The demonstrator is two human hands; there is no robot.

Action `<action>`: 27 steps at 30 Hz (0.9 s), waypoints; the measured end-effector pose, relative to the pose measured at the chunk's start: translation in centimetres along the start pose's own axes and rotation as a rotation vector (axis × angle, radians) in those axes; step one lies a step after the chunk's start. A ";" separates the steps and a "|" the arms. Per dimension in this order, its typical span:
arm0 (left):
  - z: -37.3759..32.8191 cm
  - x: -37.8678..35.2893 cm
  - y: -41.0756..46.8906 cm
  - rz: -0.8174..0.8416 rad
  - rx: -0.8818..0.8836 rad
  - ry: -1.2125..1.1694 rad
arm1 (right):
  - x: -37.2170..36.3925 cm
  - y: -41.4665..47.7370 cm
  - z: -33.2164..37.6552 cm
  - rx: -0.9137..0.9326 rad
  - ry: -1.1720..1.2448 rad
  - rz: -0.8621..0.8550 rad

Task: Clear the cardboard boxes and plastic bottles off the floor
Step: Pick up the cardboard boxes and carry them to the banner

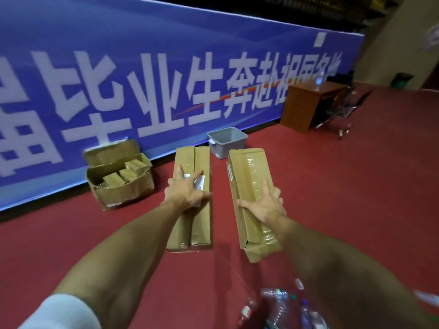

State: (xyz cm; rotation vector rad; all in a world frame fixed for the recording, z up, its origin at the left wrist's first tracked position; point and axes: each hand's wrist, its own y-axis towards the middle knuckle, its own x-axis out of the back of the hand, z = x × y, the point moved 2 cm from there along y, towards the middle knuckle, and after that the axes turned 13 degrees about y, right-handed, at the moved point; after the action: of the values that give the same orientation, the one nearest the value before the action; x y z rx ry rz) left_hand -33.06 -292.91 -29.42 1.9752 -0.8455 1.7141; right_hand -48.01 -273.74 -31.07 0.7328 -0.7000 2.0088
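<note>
Bottles [278, 305] blurry; R grip [263, 205] holds taped box [251, 176]; banner [166, 32] reads "毕业生奔赴".

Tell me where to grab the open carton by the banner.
Take the open carton under its two short ends, coming from the front: it is wide, its walls look crumpled and smaller boxes sit inside, so one rim would likely buckle.
</note>
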 end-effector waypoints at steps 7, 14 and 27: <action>11.0 2.1 5.8 -0.034 0.166 0.004 | -8.6 5.7 10.4 0.112 -0.020 0.117; 15.7 2.2 14.7 -0.013 0.274 0.031 | -14.7 16.1 17.7 0.178 -0.033 0.229; 24.3 7.0 33.4 -0.062 0.499 -0.006 | -24.0 33.7 34.3 0.328 -0.059 0.415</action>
State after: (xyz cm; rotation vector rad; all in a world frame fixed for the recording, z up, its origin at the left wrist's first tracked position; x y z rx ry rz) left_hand -36.62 -334.66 -29.99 2.2830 -0.3693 2.0277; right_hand -58.12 -326.53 -32.00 0.8956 -0.5972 2.5302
